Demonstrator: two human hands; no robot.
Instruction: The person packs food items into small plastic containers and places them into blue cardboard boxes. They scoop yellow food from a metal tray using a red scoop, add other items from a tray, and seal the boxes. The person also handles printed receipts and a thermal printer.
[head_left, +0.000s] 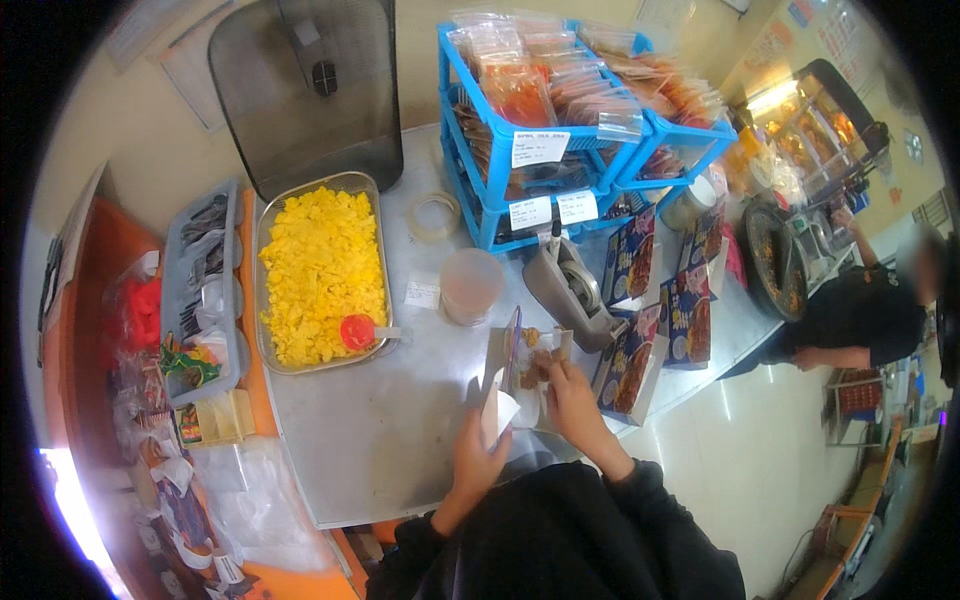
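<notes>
My left hand (480, 448) grips the near left side of an open paper food box (564, 345), its raised lid standing on edge and its pale inside facing right. A white flap or paper (506, 411) shows by my left thumb. Over the box, my right hand (579, 405) has its fingertips closed on a brown food piece (541, 361). More brown food (529, 336) lies inside the box, beside a whitish area too unclear to name. Just beyond the box are a plastic tub (471, 286) and a grey tape dispenser (571, 289).
A metal tray of yellow crumbled food (319, 262), with a red scoop (357, 331), sits left. Blue racks (491, 169) of bagged sauces stand behind. Printed food boxes (628, 367) line the steel table's (360, 457) right edge. A tape roll (434, 217) lies behind. Another person (847, 315) stands right.
</notes>
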